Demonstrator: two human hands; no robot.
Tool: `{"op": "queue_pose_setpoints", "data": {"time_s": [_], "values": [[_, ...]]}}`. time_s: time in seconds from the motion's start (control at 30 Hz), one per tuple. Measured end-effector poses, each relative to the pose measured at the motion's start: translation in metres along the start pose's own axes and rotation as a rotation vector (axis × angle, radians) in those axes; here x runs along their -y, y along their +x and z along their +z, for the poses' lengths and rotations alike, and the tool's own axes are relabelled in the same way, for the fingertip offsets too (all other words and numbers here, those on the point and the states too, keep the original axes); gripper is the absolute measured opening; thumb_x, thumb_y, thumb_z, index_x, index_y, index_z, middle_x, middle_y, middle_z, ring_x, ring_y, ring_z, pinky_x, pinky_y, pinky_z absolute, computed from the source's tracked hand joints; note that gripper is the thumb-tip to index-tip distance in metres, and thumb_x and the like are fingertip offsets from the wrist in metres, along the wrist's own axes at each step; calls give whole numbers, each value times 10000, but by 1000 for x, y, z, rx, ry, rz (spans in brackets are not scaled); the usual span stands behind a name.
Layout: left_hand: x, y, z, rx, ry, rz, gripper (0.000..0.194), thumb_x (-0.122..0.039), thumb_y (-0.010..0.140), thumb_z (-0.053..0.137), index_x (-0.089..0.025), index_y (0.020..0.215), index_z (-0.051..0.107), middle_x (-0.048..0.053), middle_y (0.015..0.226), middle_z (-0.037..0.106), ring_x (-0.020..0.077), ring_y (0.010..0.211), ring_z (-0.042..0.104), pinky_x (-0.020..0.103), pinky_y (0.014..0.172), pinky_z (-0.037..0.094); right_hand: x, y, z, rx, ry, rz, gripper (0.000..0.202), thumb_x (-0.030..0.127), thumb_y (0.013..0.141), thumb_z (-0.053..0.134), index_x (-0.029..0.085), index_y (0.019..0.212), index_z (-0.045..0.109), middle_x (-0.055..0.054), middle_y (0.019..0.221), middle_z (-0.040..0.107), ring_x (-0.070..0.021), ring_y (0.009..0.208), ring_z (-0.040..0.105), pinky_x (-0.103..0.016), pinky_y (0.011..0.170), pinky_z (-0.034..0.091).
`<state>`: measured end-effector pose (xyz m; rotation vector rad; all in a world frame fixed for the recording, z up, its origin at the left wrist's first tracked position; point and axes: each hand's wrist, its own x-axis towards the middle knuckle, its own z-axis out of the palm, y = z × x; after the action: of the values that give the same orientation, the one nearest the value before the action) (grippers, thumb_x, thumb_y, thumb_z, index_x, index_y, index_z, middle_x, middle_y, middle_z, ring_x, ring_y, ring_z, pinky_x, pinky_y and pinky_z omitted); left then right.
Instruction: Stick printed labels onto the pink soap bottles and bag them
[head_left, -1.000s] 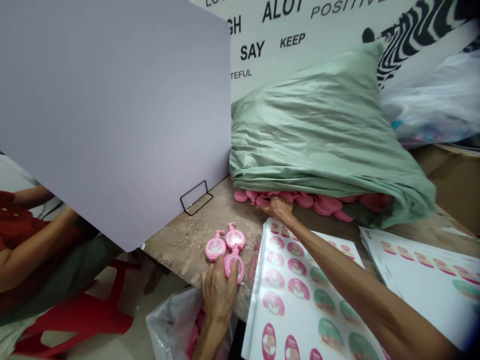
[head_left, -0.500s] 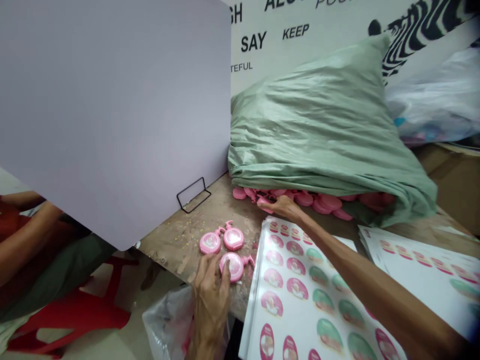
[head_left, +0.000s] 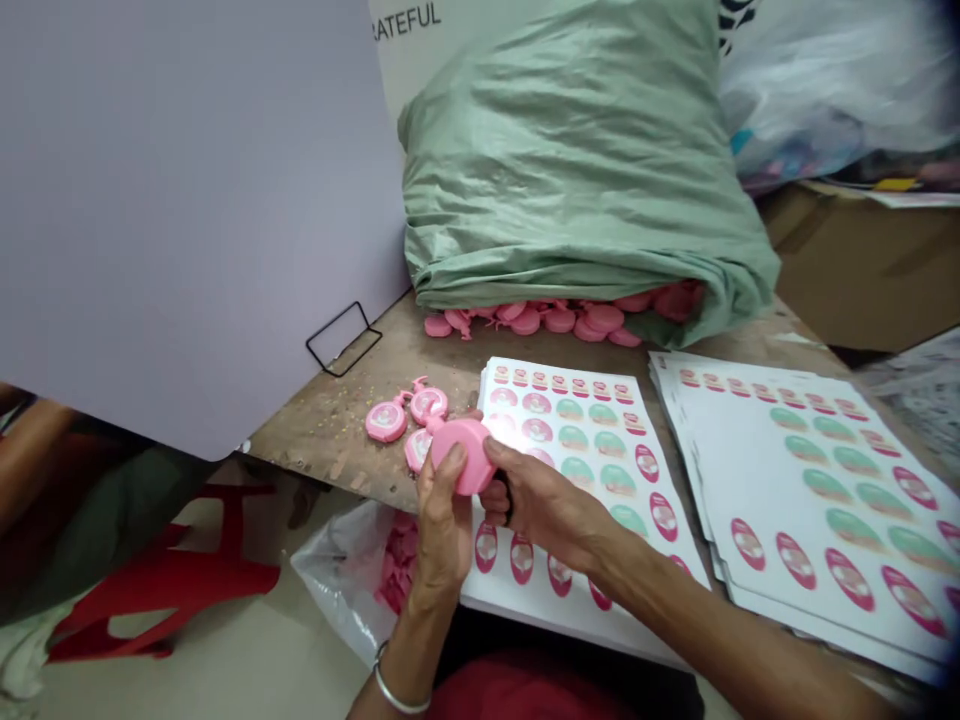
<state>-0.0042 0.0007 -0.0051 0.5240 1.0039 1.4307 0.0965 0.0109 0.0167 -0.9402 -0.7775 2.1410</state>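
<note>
Both hands hold a round pink plastic piece point(head_left: 462, 455), its plain face turned up, above the sticker sheets' left edge. My left hand point(head_left: 441, 525) grips it from the near left, thumb on top. On its right side, my right hand point(head_left: 540, 500) pinches it; something small and dark shows by those fingers, too unclear to name. Just beyond lie three similar pink pieces with round picture stickers: one at left point(head_left: 386, 421), one behind point(head_left: 430, 403) and one partly hidden point(head_left: 417, 451). Under my hands is a stack of sticker sheets point(head_left: 600, 630) with pink and green labels.
More pink pieces point(head_left: 559, 319) spill from a green cloth sack point(head_left: 570, 170). Another sheet stack point(head_left: 739, 470) lies right. A pale panel point(head_left: 187, 220) with a black wire foot point(head_left: 345, 340) borders the left. Below are a plastic bag point(head_left: 337, 570) and red stool point(head_left: 232, 575); a person's arm point(head_left: 37, 455) shows.
My right hand has come back from the sack's mouth with a pink piece. My left hand has left the stickered piece on the table and now grips this one too. The view has shifted.
</note>
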Motion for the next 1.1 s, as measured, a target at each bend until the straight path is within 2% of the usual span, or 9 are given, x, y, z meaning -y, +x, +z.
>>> {"op": "queue_pose_setpoints", "data": {"time_s": [0.07,0.13,0.3,0.43,0.57,0.7,0.83,0.97,1.1], "values": [[-1,-3,-7,13,-49,47,487,-396,753,669,-144,1166,606,106,1109,702,238,1020,664,289,820,537,-3,-7,-8,4,-176,-9,504,655,766,606,210,627,415,67,579,314,-80,477,301,-235,463,324],[-5,-5,-17,-4,-85,26,480,-326,751,686,-151,1185,581,109,1087,711,243,982,685,306,801,555,-4,-13,-21,-27,-456,-106,457,633,842,525,207,683,480,47,606,384,-99,505,370,-252,500,361],[-13,-15,-38,-33,26,-186,465,-290,735,745,-144,1136,562,110,997,720,238,821,717,314,662,590,-21,-17,-66,-541,-1209,-459,281,449,956,414,208,1003,552,-59,878,619,-207,795,552,-349,733,409],[-5,-26,-42,39,88,-312,458,-344,745,751,-112,1092,562,146,997,704,227,769,708,273,575,574,-37,-14,-93,-602,-1529,-617,177,353,940,470,191,916,537,-66,838,631,-215,767,547,-363,736,385],[4,-29,-39,-15,139,-332,479,-362,726,768,-121,1086,562,108,934,692,180,657,681,267,554,564,-38,-15,-96,-563,-1643,-674,160,318,942,485,197,849,535,-36,753,608,-194,708,515,-337,691,351],[4,-23,-38,35,186,-246,461,-385,752,744,-117,1092,586,68,801,673,130,534,622,246,507,535,-36,-13,-83,-608,-1641,-680,118,296,941,512,196,895,555,-37,805,635,-193,743,526,-329,700,338],[9,-19,-42,-6,208,-243,548,-387,709,782,-155,1172,602,80,950,675,155,665,665,249,560,564,-42,-6,-72,-648,-1740,-771,106,262,943,511,188,908,579,-53,835,663,-205,771,530,-340,711,324],[15,-18,-47,-53,274,-174,501,-370,685,797,-153,1117,667,82,975,703,182,785,681,268,704,582,-48,-5,-71,-693,-1841,-804,148,244,946,497,192,846,594,-60,788,647,-208,750,509,-348,697,304],[14,-17,-48,-20,357,-143,461,-350,696,781,-149,1101,686,95,1022,717,221,898,683,289,775,579,-49,-8,-73,-676,-1858,-792,167,219,935,500,194,803,600,-52,757,618,-206,743,495,-349,694,295]]}}
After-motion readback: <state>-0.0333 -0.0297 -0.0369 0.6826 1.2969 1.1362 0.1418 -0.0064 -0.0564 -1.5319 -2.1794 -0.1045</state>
